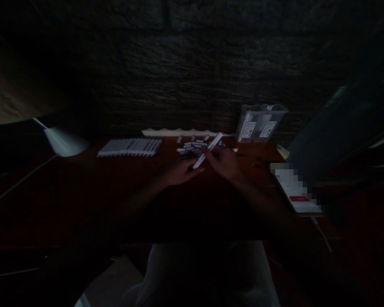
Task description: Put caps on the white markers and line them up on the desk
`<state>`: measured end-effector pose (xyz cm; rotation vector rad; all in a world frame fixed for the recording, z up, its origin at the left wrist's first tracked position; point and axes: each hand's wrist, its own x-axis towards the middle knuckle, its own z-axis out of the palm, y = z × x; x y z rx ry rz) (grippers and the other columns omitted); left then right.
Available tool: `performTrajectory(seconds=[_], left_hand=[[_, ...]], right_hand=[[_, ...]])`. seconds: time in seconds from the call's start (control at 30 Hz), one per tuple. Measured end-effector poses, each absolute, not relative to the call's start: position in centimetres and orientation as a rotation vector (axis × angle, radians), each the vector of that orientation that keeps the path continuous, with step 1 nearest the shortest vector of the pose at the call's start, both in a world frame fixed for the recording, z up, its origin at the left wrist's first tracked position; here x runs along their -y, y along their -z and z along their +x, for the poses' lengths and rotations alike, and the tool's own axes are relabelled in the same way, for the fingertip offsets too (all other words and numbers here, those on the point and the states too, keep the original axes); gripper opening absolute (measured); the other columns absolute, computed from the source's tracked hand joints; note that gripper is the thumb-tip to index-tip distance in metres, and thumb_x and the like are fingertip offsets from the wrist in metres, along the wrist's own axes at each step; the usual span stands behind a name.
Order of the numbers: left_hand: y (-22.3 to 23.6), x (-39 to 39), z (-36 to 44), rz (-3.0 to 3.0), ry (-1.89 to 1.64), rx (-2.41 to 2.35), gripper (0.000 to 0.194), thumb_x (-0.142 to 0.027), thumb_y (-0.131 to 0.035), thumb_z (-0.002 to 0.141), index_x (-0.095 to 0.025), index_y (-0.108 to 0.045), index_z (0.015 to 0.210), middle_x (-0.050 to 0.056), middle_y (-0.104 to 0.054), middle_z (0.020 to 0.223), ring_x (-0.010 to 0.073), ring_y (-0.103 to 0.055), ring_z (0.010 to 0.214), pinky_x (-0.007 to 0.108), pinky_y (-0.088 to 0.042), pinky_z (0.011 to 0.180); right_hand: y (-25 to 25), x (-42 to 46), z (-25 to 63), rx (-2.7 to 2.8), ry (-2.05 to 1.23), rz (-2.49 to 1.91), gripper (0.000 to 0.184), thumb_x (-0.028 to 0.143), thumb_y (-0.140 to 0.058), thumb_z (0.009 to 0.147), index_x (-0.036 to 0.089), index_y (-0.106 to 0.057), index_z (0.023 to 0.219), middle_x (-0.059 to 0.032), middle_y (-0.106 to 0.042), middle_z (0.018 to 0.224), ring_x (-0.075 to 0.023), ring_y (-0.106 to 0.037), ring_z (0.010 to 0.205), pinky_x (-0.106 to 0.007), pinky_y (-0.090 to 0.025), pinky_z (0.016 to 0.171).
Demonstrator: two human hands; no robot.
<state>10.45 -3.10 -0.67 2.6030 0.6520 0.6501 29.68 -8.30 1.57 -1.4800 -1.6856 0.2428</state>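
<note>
A white marker (215, 141) with a red end slants up to the right between my two hands. My right hand (225, 164) is closed around its middle. The fingers of my left hand (181, 171) are closed about its lower end, and the thumb lies along the underside. Just behind my hands is a loose pile of white marker caps or short pens (192, 147), partly covered by my fingers; the dim light hides their exact kind. Farther left, a neat row of white markers (131, 147) lies side by side on the dark wooden table (115, 183).
Two clear plastic cases (260, 124) with labels stand upright at the back right, against a dark brick-patterned wall (192, 64). A phone (297, 194) with a lit screen and cable lies to the right. A white lamp base (65, 143) stands at the left. The scene is very dark.
</note>
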Motion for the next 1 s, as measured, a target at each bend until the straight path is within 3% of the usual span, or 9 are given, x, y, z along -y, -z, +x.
performTrajectory(seconds=[0.23, 0.67, 1.0], left_hand=[[0.45, 3.29, 10.42, 2.603, -0.642, -0.656, 0.025, -0.040, -0.056, 0.094, -0.017, -0.066, 0.090, 0.007, -0.067, 0.090, 0.0190, -0.062, 0.086, 0.034, -0.050, 0.081], [0.85, 3.09, 10.33, 2.624, -0.636, -0.696, 0.030, -0.044, -0.055, 0.094, -0.017, -0.065, 0.084, 0.004, -0.065, 0.077, 0.0160, -0.059, 0.072, 0.030, -0.048, 0.068], [0.74, 3.17, 10.43, 2.620, -0.644, -0.684, 0.028, -0.040, -0.052, 0.096, -0.016, -0.066, 0.091, 0.007, -0.068, 0.087, 0.0184, -0.062, 0.080, 0.032, -0.049, 0.074]], right_hand=[[-1.60, 8.36, 29.63, 1.693, -0.247, -1.479, 0.037, 0.046, -0.053, 0.094, 0.018, -0.071, 0.077, -0.0032, -0.068, 0.068, -0.0145, -0.059, 0.062, -0.028, -0.041, 0.059], [-1.43, 8.35, 29.49, 1.697, -0.293, -1.442, 0.040, 0.049, -0.051, 0.094, 0.019, -0.070, 0.075, -0.0023, -0.067, 0.066, -0.0140, -0.057, 0.060, -0.027, -0.039, 0.057], [-1.46, 8.32, 29.46, 1.699, -0.287, -1.464, 0.040, 0.049, -0.052, 0.094, 0.017, -0.070, 0.077, -0.0031, -0.068, 0.069, -0.0139, -0.059, 0.062, -0.026, -0.038, 0.058]])
